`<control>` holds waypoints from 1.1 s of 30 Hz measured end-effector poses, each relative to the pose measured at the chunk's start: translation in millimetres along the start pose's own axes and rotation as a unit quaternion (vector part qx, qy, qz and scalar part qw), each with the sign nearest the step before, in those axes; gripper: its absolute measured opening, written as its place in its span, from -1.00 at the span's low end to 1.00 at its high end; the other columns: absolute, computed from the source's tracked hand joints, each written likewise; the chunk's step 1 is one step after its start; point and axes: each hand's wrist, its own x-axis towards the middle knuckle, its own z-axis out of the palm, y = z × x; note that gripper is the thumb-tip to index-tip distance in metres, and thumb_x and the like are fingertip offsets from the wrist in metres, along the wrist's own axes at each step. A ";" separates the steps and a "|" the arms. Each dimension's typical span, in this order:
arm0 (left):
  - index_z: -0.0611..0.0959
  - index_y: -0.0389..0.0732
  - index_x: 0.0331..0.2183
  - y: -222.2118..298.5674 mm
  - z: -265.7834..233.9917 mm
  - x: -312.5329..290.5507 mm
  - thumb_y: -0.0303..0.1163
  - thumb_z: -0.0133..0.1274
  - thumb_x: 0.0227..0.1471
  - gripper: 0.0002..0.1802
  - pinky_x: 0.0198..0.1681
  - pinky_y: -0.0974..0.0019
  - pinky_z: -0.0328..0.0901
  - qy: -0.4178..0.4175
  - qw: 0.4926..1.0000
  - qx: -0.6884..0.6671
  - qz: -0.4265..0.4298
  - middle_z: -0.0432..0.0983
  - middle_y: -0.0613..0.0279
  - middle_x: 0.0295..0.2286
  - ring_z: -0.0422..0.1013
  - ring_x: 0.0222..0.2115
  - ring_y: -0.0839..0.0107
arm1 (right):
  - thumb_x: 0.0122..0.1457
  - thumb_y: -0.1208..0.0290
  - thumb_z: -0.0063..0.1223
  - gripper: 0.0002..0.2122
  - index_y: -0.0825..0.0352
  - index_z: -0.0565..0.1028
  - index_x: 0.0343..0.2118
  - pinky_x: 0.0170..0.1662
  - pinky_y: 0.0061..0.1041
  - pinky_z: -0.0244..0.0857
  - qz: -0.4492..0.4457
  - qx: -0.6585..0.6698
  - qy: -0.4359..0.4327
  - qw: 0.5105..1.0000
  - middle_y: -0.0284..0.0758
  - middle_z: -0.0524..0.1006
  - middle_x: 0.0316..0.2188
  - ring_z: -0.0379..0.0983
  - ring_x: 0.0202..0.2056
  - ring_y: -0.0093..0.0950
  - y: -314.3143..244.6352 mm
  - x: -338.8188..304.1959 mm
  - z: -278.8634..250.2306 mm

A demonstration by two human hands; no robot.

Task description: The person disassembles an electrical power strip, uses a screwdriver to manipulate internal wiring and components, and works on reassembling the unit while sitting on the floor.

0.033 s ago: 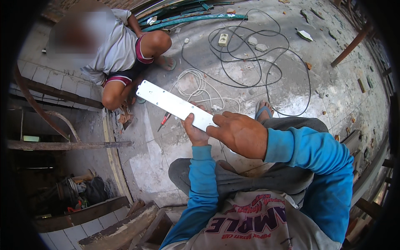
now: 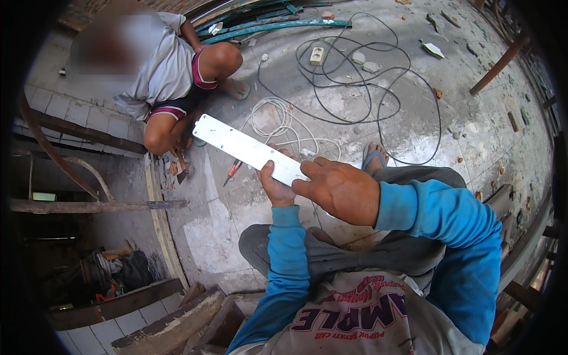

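Looking through the head view, which is the only one that I have, I find the long white flat casing [image 2: 242, 147] held slantwise above the tiled floor, its far end pointing to the upper left and its near end in front of my body. My left hand [image 2: 278, 184] is closed around it near this end, the thumb on the upper face and the other fingers partly hidden below. My right hand [image 2: 336, 186] is curled at the very end, its fingertips against the casing; I cannot tell if they pinch the edge or keep something small. To work well here, I judge that the left grip must carry all the weight and hold the face flat, so that the right fingers can act gently; the far end has no visible support and could swing. The small dark screw points in the face should stay uncovered. About room: a red-handled tool [image 2: 235, 170] lies on the floor beside the casing's line, and the white cable [image 2: 289, 123] is coiled just past it. The far end points near the knee [image 2: 158, 139] of a co-worker, so I would not push outward. My grey trousers [image 2: 337, 255] limit going down, while toward the right the floor looks freer, except for the black cable [image 2: 440, 133].
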 end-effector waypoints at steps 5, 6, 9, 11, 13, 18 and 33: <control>0.38 -0.28 0.01 0.6 -3.9 2.8 -0.25 0.07 -0.01 -0.44 -0.22 0.07 0.48 -0.001 1.000 -0.010 0.004 0.39 0.18 -0.16 0.42 -0.18 0.27 | 0.04 0.52 0.09 -0.73 0.37 0.42 -0.16 -0.28 -0.21 0.44 0.186 0.008 -0.174 0.967 -0.08 0.48 -0.39 0.52 -0.34 -0.10 -7.5 9.6 -6.0; 0.38 -0.28 0.01 1.0 -3.6 2.4 -0.26 0.07 -0.01 -0.44 -0.22 0.07 0.48 -0.005 1.000 -0.003 0.010 0.38 0.17 -0.16 0.42 -0.18 0.27 | 0.03 0.53 0.09 -0.72 0.38 0.42 -0.15 -0.25 -0.22 0.44 0.251 0.004 -0.245 0.936 -0.07 0.46 -0.37 0.51 -0.31 -0.11 -10.8 14.8 -12.5; 0.38 -0.29 0.01 3.0 -1.8 1.1 -0.28 0.06 0.00 -0.45 -0.22 0.08 0.49 -0.021 0.999 0.007 0.023 0.38 0.16 -0.14 0.42 -0.18 0.27 | 0.07 0.54 0.07 -0.73 0.39 0.42 -0.13 -0.20 -0.26 0.43 0.270 0.020 -0.328 0.905 -0.06 0.42 -0.32 0.48 -0.26 -0.13 -11.0 24.1 -22.6; 0.38 -0.29 0.01 0.6 -2.0 2.7 -0.30 0.06 0.00 -0.46 -0.22 0.08 0.49 -0.036 0.999 0.000 0.021 0.37 0.14 -0.14 0.42 -0.18 0.26 | 0.11 0.52 0.07 -0.75 0.39 0.42 -0.13 -0.22 -0.27 0.44 0.145 0.004 -0.198 0.969 -0.07 0.43 -0.33 0.48 -0.27 -0.15 -4.4 7.6 -13.3; 0.38 -0.29 0.01 1.5 -1.7 3.3 -0.30 0.06 0.00 -0.46 -0.23 0.09 0.49 -0.037 0.999 0.003 0.030 0.37 0.14 -0.14 0.42 -0.18 0.25 | 0.14 0.51 0.07 -0.76 0.39 0.42 -0.12 -0.23 -0.28 0.44 0.060 -0.002 -0.118 0.991 -0.07 0.43 -0.33 0.49 -0.28 -0.16 0.9 2.7 -8.0; 0.37 -0.30 0.01 4.1 0.0 3.0 -0.31 0.07 -0.03 -0.44 -0.28 0.09 0.51 -0.011 0.999 0.001 0.038 0.39 0.10 -0.17 0.45 -0.23 0.20 | 0.14 0.53 0.07 -0.76 0.38 0.41 -0.12 -0.24 -0.27 0.44 0.093 0.041 -0.098 0.990 -0.07 0.43 -0.33 0.48 -0.27 -0.15 0.9 6.3 -2.1; 0.37 -0.29 0.01 6.2 -4.5 3.3 -0.24 0.06 -0.01 -0.43 -0.20 0.10 0.49 -0.022 1.000 -0.008 0.020 0.36 0.17 -0.17 0.42 -0.19 0.27 | 0.05 0.57 0.12 -0.76 0.35 0.44 -0.18 -0.36 -0.28 0.47 0.206 0.010 -0.181 0.962 -0.14 0.45 -0.38 0.52 -0.38 -0.14 -6.7 11.7 -9.6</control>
